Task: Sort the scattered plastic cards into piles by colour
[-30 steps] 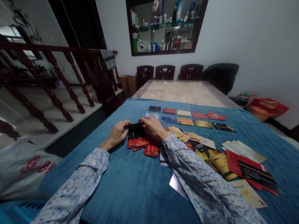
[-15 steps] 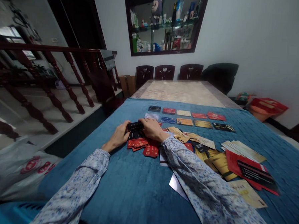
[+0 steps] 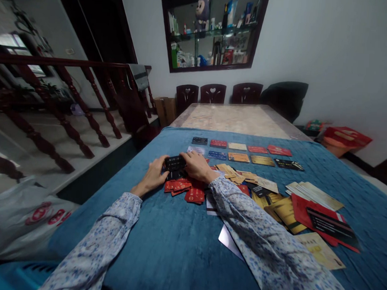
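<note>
Between my two hands is a small stack of black cards (image 3: pixel 175 162), gripped by its short sides. My left hand (image 3: pixel 152 175) is closed on its left end, the thumb low at the near edge. On the right end my right hand (image 3: pixel 195 166) is closed too, its thumb mostly hidden. More black cards lie just under the stack. Red cards (image 3: pixel 195 194) are spread on the cloth right in front of it. Beyond my hands stand two rows of cards, among them a blue card (image 3: pixel 217 155) and an orange card (image 3: pixel 238 157).
A blue cloth (image 3: pixel 162 243) covers the near table; its bare stone top (image 3: pixel 230 116) shows beyond. Right of my right forearm lie gold cards (image 3: pixel 287 212), pale cards (image 3: pixel 316 195) and a red card (image 3: pixel 302 211). A white plastic bag (image 3: pixel 17 218) is at the left.
The black stack has tipped slightly so that more of its face shows. Both hands keep nearly the same place and grip; the other cards are unmoved.
</note>
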A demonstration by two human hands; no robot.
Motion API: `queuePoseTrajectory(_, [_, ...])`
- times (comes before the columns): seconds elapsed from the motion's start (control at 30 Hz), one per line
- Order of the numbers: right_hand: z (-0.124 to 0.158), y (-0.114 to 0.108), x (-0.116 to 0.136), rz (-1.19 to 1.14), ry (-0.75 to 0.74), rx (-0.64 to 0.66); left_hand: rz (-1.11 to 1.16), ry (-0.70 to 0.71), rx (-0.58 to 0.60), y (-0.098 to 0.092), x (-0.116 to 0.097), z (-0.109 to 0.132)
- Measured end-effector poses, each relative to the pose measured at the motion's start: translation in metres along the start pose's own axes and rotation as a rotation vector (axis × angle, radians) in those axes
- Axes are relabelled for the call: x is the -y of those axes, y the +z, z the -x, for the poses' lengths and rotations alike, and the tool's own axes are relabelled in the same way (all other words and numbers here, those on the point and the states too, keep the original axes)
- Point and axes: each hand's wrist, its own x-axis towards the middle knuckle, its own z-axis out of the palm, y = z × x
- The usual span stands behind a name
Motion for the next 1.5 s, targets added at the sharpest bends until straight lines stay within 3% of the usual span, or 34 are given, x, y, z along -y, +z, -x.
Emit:
queuePoseTrajectory(0.5, [0.003,-0.008,0.002,0.040,0.002,-0.026,-0.107,0.013,0.020,0.002,0.007,-0.004])
queuePoseTrajectory(0.9, [0.003,-0.020,-0.004,0.042,-0.027,0.044,-0.189,0.065,0.116,-0.013,-0.003,-0.014])
queuePoseTrajectory(1.23, [-0.002,-0.036,-0.007,0.094,0.001,0.152,-0.194,0.099,0.273,-0.027,-0.011,-0.036])
queuePoseTrajectory(1.5, [-0.014,-0.051,-0.031,0.103,0.031,0.190,-0.186,0.109,0.331,-0.030,-0.022,-0.067])
